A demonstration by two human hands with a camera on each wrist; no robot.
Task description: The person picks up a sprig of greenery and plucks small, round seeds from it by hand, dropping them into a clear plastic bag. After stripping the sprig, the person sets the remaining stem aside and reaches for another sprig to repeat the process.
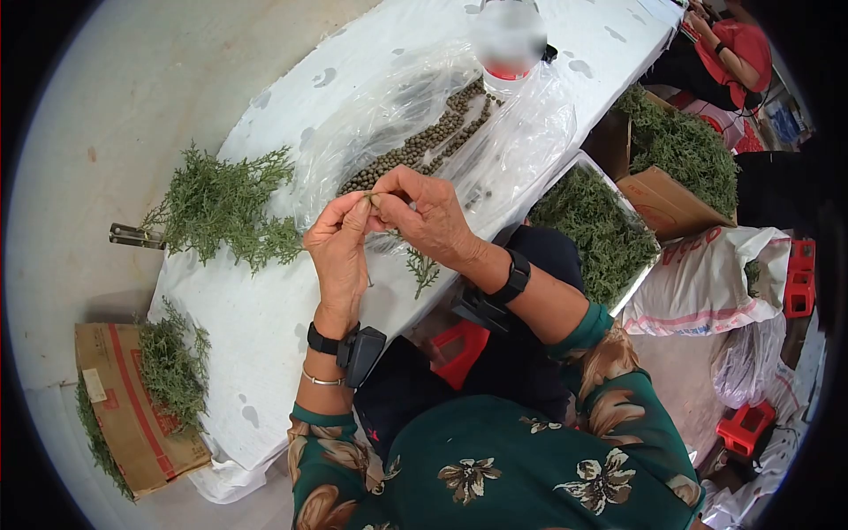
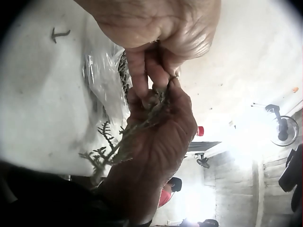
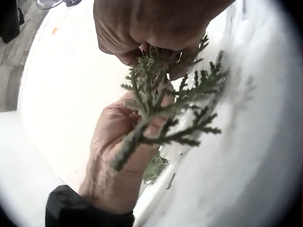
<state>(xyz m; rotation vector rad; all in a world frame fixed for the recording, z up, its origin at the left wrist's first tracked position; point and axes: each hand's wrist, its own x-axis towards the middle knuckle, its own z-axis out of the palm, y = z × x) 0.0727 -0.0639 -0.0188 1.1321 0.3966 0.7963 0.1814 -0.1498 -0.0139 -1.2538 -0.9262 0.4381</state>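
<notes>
Both hands meet fingertip to fingertip over the white-covered table. My left hand (image 1: 337, 252) pinches a small thin green bit between thumb and forefinger. Against it press the thumb and bent forefinger of my right hand (image 1: 428, 216). A green conifer sprig (image 1: 422, 270) hangs below the right hand; its scaly, branching leaves show large in the right wrist view, where the sprig (image 3: 150, 111) comes out from under the right fingers. In the left wrist view the sprig (image 2: 106, 153) trails along the right palm. The pinched tips are mostly hidden by the fingers.
Beyond the hands, strings of brown beads (image 1: 415, 146) lie on clear plastic film (image 1: 353, 115). A pile of green sprigs (image 1: 221, 203) is at the left. A white-and-red container (image 1: 508, 53) stands at the back. Boxes of greenery (image 1: 592, 230) and a cardboard box (image 1: 132, 415) flank the table.
</notes>
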